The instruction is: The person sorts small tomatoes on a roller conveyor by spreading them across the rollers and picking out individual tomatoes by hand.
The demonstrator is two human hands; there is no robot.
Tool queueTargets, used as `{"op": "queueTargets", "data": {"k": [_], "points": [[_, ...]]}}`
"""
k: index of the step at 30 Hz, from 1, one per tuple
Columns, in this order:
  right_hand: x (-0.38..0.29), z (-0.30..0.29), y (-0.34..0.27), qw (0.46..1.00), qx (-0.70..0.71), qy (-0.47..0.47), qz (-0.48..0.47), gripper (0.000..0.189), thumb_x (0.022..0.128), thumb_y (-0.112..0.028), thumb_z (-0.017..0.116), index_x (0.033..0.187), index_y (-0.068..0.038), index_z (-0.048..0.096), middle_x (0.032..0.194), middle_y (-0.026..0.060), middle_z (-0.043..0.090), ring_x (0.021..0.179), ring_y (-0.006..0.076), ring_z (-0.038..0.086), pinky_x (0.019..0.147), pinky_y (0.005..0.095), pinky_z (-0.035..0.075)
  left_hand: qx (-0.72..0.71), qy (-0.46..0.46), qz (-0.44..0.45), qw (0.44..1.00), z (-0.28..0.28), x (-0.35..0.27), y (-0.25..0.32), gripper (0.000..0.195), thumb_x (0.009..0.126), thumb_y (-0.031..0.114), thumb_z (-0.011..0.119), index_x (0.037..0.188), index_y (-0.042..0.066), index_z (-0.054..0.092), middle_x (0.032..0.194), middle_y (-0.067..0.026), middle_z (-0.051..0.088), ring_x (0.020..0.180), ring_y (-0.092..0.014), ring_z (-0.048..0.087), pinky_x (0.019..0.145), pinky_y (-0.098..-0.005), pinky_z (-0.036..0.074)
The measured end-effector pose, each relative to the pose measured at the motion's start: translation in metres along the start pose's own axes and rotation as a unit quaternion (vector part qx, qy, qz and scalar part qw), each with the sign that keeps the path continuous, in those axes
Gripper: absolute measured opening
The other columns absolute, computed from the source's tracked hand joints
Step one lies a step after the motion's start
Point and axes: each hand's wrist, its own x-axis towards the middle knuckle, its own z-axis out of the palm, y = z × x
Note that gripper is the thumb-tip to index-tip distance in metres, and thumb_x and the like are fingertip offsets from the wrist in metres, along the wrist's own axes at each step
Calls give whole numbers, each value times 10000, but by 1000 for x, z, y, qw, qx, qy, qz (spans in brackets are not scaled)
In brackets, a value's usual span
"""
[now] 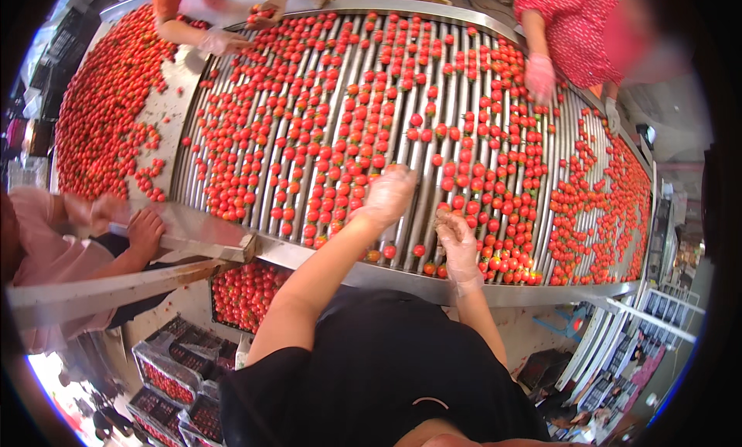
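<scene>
Cherry tomatoes [359, 112] lie in rows across the metal roller conveyor [413, 108] before me. My left hand [389, 195], in a thin clear plastic glove, reaches palm down over the rollers beside several tomatoes. Its fingers are slightly blurred, and whatever lies under them is hidden. My right hand [458, 238], gloved the same way, hovers near the conveyor's front edge with its fingers curled. The nearest tomatoes to it are just above its fingertips and to its right. Whether either hand holds a tomato is not clear.
A metal rail [382, 276] edges the conveyor close to me. Heaped tomatoes [110, 116] cover the feed table at left. Across from me are a person's gloved hands [223, 41] and another person's gloved hand [540, 79]. At left, a person's hand [146, 232] grips a board. A tomato crate [249, 296] sits below.
</scene>
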Motion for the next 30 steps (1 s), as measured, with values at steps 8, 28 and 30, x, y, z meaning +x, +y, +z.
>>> {"op": "queueTargets", "data": {"k": [8,28,30], "points": [[-10,43,-40,910,358,78,193,374,1023,-370,526,1270,-90,553,1092,32,613,934,139,589,701,306,529,-233,71,198,949,-16,-61,57,184,847,102,653,1025,57,638,1124,-141,642,1036,-334,628,845,-457,512],[-65,1,9,853,-449,60,-259,220,820,-18,697,713,-6,505,708,152,495,684,366,514,627,458,430,56,-44,22,997,-64,-94,-94,675,967,525,499,1520,163,361,1636,-121,182,1525,-332,91,1196,-592,43],[-62,4,13,847,-457,61,-265,223,823,-24,697,712,-7,504,706,153,498,682,366,514,626,458,430,36,-112,23,993,-62,-67,-100,704,984,571,427,1555,185,279,1642,-92,179,1528,-319,60,1206,-587,22]]}}
